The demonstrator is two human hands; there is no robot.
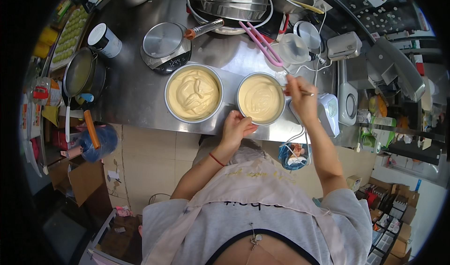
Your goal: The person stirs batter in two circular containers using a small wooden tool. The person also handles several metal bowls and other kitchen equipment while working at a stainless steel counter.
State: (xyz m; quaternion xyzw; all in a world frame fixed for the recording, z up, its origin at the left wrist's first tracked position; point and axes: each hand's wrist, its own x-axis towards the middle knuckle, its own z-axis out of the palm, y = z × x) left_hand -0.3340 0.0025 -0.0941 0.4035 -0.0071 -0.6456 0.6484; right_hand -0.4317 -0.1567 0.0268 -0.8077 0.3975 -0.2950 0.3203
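Observation:
Two round metal cake pans of pale yellow batter stand side by side on the steel worktop. The smaller pan [261, 98] is at the right, its batter fairly smooth. My left hand [238, 129] holds this pan's near rim between thumb and fingers. In my right hand [300, 92] is a thin metal-handled utensil [308, 93], its tip at the batter by the pan's upper right edge; the tip's shape is hard to tell. The larger pan [194, 93] at the left holds thick, swirled batter, with neither hand on it.
A digital kitchen scale [165, 45] stands behind the larger pan. Pink-handled tongs [263, 45] lean on a large bowl [230, 27] at the back. A hand mixer [327, 114] and cables lie right. Strainer [79, 73] and white tub [104, 40] stand left.

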